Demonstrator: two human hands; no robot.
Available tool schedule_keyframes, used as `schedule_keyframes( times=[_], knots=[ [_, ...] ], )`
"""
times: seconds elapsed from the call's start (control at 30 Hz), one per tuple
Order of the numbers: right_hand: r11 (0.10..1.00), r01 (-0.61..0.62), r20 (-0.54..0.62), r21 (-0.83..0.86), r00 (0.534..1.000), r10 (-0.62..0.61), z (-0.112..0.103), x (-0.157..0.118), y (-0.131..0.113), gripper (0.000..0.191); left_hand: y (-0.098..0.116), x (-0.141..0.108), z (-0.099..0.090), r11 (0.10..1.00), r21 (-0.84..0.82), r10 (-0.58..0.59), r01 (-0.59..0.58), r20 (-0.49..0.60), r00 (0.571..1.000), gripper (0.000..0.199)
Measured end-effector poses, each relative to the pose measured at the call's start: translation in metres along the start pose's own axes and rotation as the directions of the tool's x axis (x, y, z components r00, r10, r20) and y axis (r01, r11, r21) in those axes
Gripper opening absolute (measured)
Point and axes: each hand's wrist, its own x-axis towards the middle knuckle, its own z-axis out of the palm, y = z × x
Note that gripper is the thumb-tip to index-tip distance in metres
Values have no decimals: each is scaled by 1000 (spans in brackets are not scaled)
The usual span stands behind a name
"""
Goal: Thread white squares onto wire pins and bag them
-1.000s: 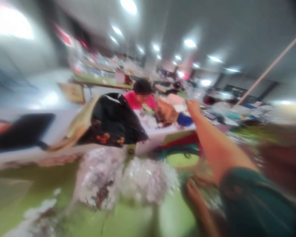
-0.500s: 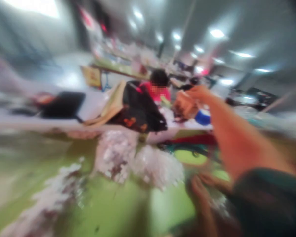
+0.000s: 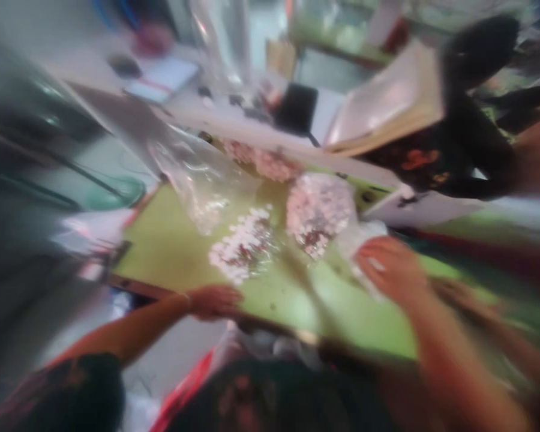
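My left hand (image 3: pixel 216 300) lies flat at the near edge of the green tabletop (image 3: pixel 162 240), its fingers stretched out and holding nothing. Just beyond it is a loose heap of small white and pinkish pieces (image 3: pixel 243 246), too blurred to name. My right hand (image 3: pixel 389 267) is closed on a whitish plastic bag (image 3: pixel 369 237), and its fingertips are smeared by motion. Left of that bag sits a clear bag full of pale pink pieces (image 3: pixel 319 210).
An empty-looking clear plastic bag (image 3: pixel 198 180) lies at the back left. More pink pieces (image 3: pixel 261 159) line a raised white shelf (image 3: pixel 234 123). A black box (image 3: pixel 297 108) and a dark bag (image 3: pixel 432 156) stand on it. Another person's forearm (image 3: pixel 477 312) is at the right.
My view has swung down and left. My right arm, reaching forward over the shelf before, is now down at the whitish bag. My left hand has come into view.
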Motion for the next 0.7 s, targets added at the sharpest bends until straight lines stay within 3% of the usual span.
schedule_keyframes(
  times=[0.13,0.23,0.33,0.43,0.5,0.57,0.63,0.7],
  knots=[
    [997,-66,215,-38,974,72,102,-9,-8,20,1,-6,5,998,44,52,-53,23,998,46],
    [980,-194,145,-50,969,200,145,-28,-10,17,13,-14,13,984,14,-179,179,-14,984,40],
    [936,-344,-26,-75,939,343,138,-30,-7,24,34,-12,21,942,3,-334,336,-93,938,32],
    [853,-517,-160,-73,850,501,114,-12,-1,37,52,15,17,918,-45,-397,395,-151,906,36],
    [789,-611,-152,-63,787,597,106,6,5,35,55,51,1,895,-95,-446,436,-193,874,42],
    [727,-683,-115,-69,730,674,105,23,15,34,48,96,-23,846,-154,-533,510,-246,810,51],
    [677,-731,-75,-87,683,727,109,35,27,37,32,140,-50,782,-213,-623,585,-269,734,59],
    [644,-758,-24,-103,649,760,115,42,40,39,13,178,-73,728,-253,-686,637,-257,681,52]
  ],
)
